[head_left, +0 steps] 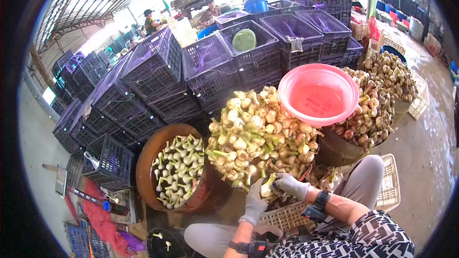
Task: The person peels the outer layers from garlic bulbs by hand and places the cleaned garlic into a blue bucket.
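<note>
My left hand (pixel 255 204), in a grey-white work glove, is closed around a garlic bulb (pixel 268 187) with a short stem pointing up. On the bulb's other side, my gloved right hand (pixel 292 186) has its fingers curled against it; anything inside those fingers is hidden. Just beyond both hands rises a big heap of garlic bulbs (pixel 256 134) with greenish stems. To the left, a round brown tub (pixel 143 174) contains many cleaner, whiter bulbs. A pink basin (pixel 318 93) rests at the back right of the heap.
Stacked black crates (pixel 210 59) with purple netting line the far side. Darker, uncleaned garlic (pixel 368 110) is piled at the right. A beige plastic crate (pixel 389 181) lies beside my knee, and a dark bucket (pixel 167 248) with a few pieces stands lower left. Other people are in the background.
</note>
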The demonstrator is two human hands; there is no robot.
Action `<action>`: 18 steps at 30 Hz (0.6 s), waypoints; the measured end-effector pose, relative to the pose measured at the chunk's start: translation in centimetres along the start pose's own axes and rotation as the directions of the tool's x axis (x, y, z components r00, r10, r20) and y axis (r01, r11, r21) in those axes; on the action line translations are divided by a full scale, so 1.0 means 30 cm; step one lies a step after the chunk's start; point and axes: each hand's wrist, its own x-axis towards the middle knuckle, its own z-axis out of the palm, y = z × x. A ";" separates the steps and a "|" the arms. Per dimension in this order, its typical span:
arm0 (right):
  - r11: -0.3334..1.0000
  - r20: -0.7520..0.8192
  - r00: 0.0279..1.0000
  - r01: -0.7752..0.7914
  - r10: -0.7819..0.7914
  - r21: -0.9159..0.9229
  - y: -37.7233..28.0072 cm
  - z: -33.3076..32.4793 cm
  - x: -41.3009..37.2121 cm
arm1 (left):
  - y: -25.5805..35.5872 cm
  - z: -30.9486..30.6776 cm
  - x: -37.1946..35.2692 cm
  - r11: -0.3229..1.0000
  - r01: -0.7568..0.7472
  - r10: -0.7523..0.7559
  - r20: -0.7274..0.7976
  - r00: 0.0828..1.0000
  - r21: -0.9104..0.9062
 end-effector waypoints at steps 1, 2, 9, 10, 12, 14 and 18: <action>0.998 0.042 0.997 0.060 -0.059 -0.001 0.014 -0.008 0.005 | -0.003 -0.004 -0.005 0.989 0.067 -0.063 0.031 0.998 -0.135; 0.993 0.084 0.989 0.120 -0.119 0.002 0.036 -0.024 0.019 | -0.002 -0.012 -0.009 0.955 0.135 -0.120 0.071 0.990 -0.264; 0.913 -0.056 0.990 0.097 -0.130 -0.397 0.057 -0.025 0.016 | -0.070 0.012 -0.025 0.000 0.392 -0.294 0.374 0.879 -0.920; 0.855 -0.045 0.958 0.232 -0.285 -0.464 0.073 -0.023 0.025 | -0.071 0.019 -0.021 -0.047 0.356 -0.335 0.350 0.875 -0.933; 0.672 0.005 0.826 0.462 -0.564 -0.578 0.108 -0.019 0.040 | -0.109 0.043 -0.030 0.243 0.320 -0.384 0.213 0.899 -0.915; 0.756 -0.035 0.844 0.461 -0.536 -0.466 0.092 -0.003 0.022 | -0.141 0.107 -0.027 0.713 0.226 -0.368 -0.079 0.926 -0.664; 0.978 0.128 0.982 0.112 -0.136 0.177 0.009 -0.012 -0.039 | -0.078 0.000 -0.043 0.052 0.381 -0.348 0.341 0.874 -0.923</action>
